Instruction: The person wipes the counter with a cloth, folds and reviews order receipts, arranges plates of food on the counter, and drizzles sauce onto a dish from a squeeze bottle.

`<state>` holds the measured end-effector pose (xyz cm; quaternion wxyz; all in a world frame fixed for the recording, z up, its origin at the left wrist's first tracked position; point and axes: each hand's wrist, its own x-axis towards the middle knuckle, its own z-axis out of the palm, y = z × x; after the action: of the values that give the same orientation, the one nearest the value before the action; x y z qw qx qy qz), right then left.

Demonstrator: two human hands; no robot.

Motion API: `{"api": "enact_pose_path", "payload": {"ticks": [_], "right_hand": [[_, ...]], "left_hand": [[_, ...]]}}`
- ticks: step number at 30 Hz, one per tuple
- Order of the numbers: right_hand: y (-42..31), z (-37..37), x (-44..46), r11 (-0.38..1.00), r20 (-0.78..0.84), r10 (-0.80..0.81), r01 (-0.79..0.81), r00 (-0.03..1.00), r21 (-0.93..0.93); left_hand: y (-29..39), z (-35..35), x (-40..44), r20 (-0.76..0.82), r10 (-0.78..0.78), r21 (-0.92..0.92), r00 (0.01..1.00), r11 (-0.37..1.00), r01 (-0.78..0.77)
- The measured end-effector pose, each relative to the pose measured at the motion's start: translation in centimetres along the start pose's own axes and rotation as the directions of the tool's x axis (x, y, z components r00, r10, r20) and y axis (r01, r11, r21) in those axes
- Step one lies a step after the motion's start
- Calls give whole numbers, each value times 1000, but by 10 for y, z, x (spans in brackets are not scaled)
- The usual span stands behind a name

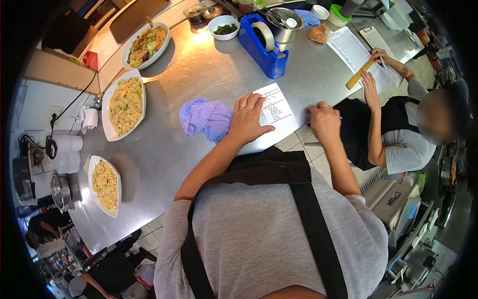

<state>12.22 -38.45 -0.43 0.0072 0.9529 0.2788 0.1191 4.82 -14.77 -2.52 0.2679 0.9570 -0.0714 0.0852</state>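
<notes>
Printed slip: lying on the bench (159, 169), centre of the frame, its left side under my left hand (246, 120).
Left fingers: loosely spread, thumb apart; I'd press lightly and evenly so the paper lies flat, print uncovered.
Right hand (325, 124): right of the slip, fingers curled in, seemingly around a pen-like stick (341, 117).
Purple cloth (206, 119): just left; I'd avoid dragging the slip against it.

Left grip (247, 116) splayed, right grip (325, 122) curled
</notes>
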Motion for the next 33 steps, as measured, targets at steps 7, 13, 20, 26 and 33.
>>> {"api": "enact_pose_path", "payload": {"ticks": [7,13,20,26,33], "right_hand": [[-24,5,17,947,-49,7,9,999,320],[-87,-4,39,823,-80,-215,224,973,521],[-172,-9,70,567,-129,-519,454,845,687],[-243,-8,73,219,-223,-819,647,529,731],[-289,78,195,-86,296,-508,-389,809,917]], "left_hand": [[-11,-12,-8,26,22,-14,999,1000,-21],[-36,-50,-61,-297,-221,249,929,922,298],[-40,-52,-135,-311,-258,98,915,949,301],[-40,-67,-188,-454,-662,-515,596,741,430],[-145,-92,-201,-11,-936,-1000,352,17,15]]}}
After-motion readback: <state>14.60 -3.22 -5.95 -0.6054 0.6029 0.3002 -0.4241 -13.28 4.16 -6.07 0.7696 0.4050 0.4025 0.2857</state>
